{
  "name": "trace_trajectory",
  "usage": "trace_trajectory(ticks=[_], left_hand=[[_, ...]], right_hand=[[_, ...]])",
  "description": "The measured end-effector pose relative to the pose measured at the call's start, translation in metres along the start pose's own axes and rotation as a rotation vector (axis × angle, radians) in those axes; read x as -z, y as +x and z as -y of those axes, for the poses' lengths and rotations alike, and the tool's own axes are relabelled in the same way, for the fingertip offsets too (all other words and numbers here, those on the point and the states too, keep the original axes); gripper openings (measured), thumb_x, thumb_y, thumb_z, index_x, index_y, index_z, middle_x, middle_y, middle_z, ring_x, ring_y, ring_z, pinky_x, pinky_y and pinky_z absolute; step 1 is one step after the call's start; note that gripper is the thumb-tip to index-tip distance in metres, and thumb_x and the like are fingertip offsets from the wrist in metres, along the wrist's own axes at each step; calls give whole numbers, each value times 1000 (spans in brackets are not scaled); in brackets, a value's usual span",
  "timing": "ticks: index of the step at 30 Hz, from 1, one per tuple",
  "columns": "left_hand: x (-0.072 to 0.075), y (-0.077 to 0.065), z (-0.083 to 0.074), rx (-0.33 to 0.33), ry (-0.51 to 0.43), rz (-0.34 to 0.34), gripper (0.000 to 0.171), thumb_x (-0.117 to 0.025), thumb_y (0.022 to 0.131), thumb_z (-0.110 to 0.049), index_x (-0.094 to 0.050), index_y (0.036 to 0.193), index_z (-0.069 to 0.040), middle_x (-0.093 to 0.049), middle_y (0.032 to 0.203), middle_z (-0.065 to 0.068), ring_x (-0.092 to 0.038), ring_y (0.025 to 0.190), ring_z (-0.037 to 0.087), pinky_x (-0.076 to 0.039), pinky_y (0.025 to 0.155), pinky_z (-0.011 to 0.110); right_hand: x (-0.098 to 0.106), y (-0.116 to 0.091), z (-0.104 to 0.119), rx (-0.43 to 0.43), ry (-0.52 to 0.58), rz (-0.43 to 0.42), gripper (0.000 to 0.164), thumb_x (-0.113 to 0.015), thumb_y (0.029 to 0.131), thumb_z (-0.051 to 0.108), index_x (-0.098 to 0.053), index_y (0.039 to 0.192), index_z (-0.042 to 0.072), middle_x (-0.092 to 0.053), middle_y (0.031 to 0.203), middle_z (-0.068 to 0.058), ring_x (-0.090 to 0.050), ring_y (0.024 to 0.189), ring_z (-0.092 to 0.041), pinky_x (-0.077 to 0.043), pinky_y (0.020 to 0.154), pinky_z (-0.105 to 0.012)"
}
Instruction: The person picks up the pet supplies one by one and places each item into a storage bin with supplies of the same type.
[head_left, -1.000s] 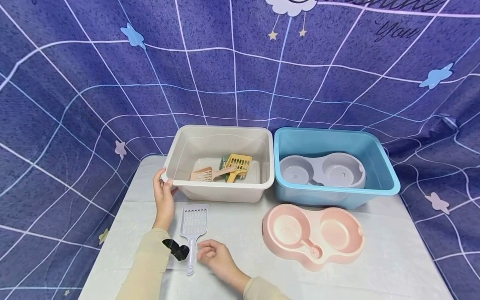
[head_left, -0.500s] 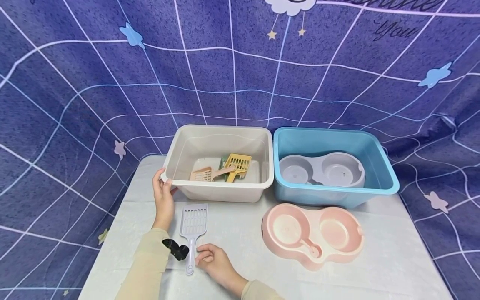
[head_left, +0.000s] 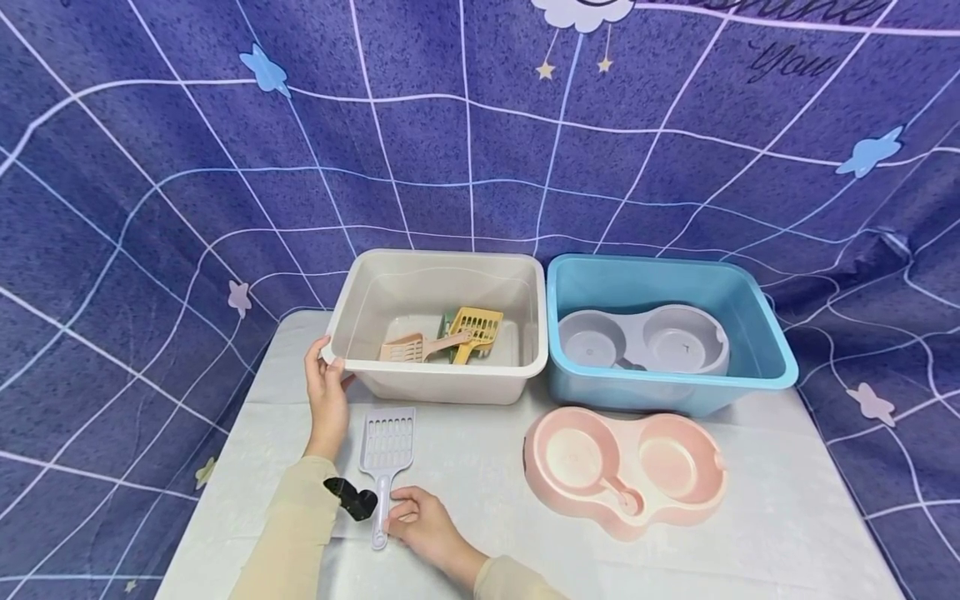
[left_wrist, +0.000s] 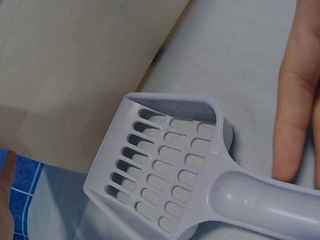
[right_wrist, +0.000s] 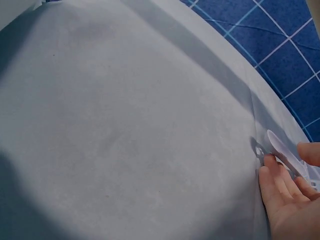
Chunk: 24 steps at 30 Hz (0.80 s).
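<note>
In the head view, my left hand (head_left: 327,404) holds the front left corner of a beige litter box (head_left: 450,385) by its rim. A lilac litter scoop (head_left: 387,442) lies on the table in front of that box, slotted end pointing away. My right hand (head_left: 427,529) is at the scoop's handle, fingertips touching its right side. The left wrist view has the scoop (left_wrist: 165,165) close up, with straight fingers (left_wrist: 292,125) of the right hand against the handle. In the right wrist view, fingertips reach under the handle (right_wrist: 282,150); the thumb lies close by, and contact is unclear.
Inside the beige box are a yellow scoop (head_left: 477,325), a pale orange scoop (head_left: 408,348) and something green. A blue box (head_left: 660,396) beside it holds a grey double bowl (head_left: 637,337). A pink double bowl (head_left: 626,475) sits on the table. A patterned curtain (head_left: 480,150) hangs behind.
My right hand has moved slightly left, from beside the scoop handle to touching it. The left hand stays on the box rim, and the scoop stays in place.
</note>
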<state>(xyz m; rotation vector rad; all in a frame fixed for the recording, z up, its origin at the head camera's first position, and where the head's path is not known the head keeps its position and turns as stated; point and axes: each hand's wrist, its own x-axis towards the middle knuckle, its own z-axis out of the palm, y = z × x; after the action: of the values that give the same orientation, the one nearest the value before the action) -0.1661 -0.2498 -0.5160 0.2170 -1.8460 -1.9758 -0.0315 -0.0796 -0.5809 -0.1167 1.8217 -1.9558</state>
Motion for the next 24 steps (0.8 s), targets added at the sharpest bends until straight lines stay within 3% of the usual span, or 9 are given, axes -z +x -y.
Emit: trace_trajectory(ticks=[7, 14, 19, 24], left_hand=[[1, 1, 3, -2, -3, 2, 45, -35, 104, -9, -33, 148, -15, -44, 138, 11, -49, 115, 15, -44, 96, 32], [-3, -7, -21, 25, 7, 34, 46, -33, 103, -6, -29, 149, -8, -39, 143, 19, -48, 115, 13, -41, 100, 39], [1, 0, -2, 23, -7, 19, 46, -34, 104, -6, -29, 150, -11, -41, 143, 13, -48, 117, 14, -42, 98, 34], [1, 1, 2, 12, -1, 2, 46, -34, 104, -9, -31, 149, -15, -42, 142, 13, -47, 118, 16, -42, 98, 34]], right_hand=[[-4, 4, 2, -36, 48, -4, 39, -68, 82, -7, -57, 119, -10, -66, 82, -3, -59, 68, -6, -51, 59, -19], [-7, 4, 4, -35, 74, -9, 42, -68, 81, -8, -56, 122, -12, -67, 82, -3, -62, 70, -7, -54, 59, -23], [-7, 3, 7, -41, 77, -22, 42, -68, 81, -7, -56, 121, -11, -65, 80, -1, -59, 67, -6, -53, 57, -22], [-6, 2, 7, -35, 51, -27, 41, -68, 81, -6, -57, 120, -11, -61, 75, 2, -56, 63, -4, -51, 55, -21]])
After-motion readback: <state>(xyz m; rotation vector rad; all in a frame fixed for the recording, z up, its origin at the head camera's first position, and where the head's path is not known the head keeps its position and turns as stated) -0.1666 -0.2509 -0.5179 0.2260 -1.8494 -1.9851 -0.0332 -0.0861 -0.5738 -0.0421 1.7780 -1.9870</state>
